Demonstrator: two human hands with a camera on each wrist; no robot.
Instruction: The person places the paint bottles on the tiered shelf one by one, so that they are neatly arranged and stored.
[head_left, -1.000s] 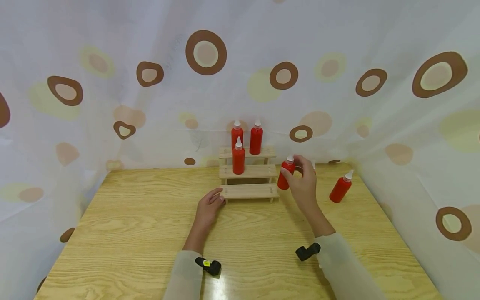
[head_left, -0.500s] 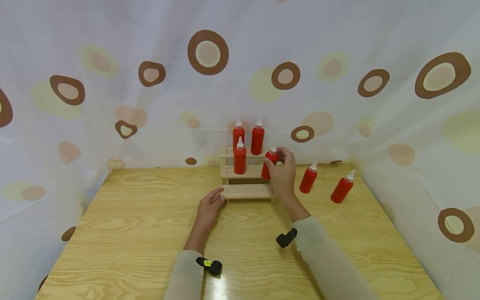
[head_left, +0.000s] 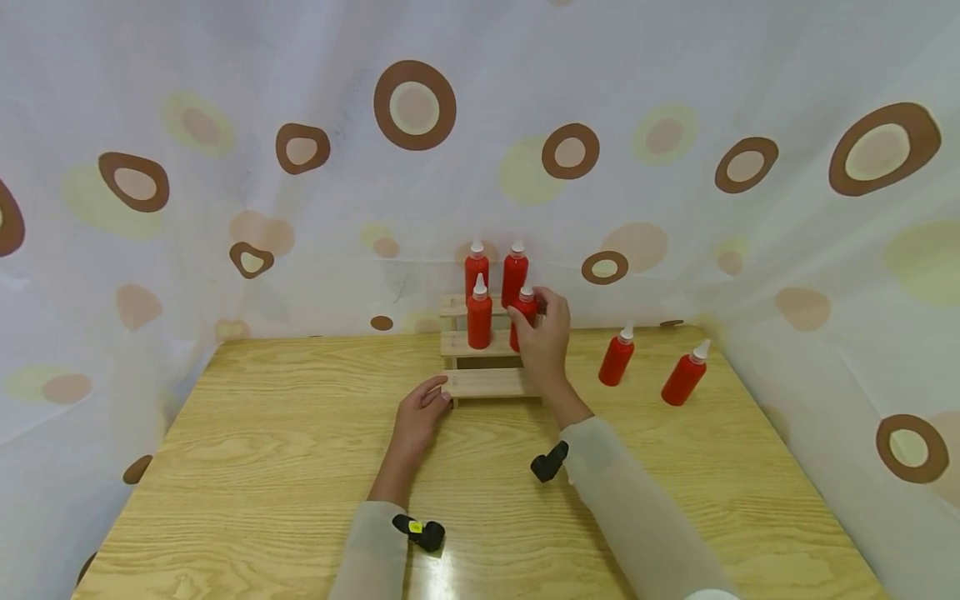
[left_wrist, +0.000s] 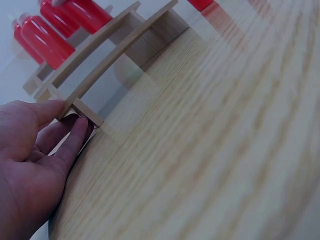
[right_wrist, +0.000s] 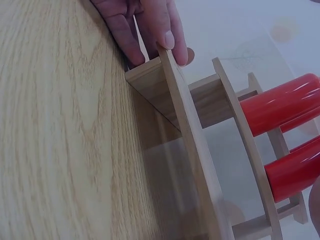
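A three-step wooden display rack (head_left: 491, 383) stands at the back of the table. My right hand (head_left: 547, 346) grips a red squeeze bottle (head_left: 527, 308) with a white nozzle cap, upright at the right part of the middle step. In the right wrist view the lower end of this bottle (right_wrist: 292, 172) meets the step. Beside it on that step stands another red bottle (head_left: 479, 321). Two more, a left bottle (head_left: 476, 268) and a right bottle (head_left: 514, 273), occupy the top step. My left hand (head_left: 416, 417) holds the left end of the bottom step, fingers around its corner and leg (left_wrist: 87, 112).
Right of the rack, two red bottles stand on the table: a nearer-in bottle (head_left: 617, 358) and an outer bottle (head_left: 682, 379). A patterned white cloth (head_left: 330, 217) hangs behind and along the sides of the wooden table (head_left: 300, 467).
My right hand has carried its bottle leftward from beside the rack to the middle step, uncovering a bottle standing on the table. My left hand stays at the rack's end.
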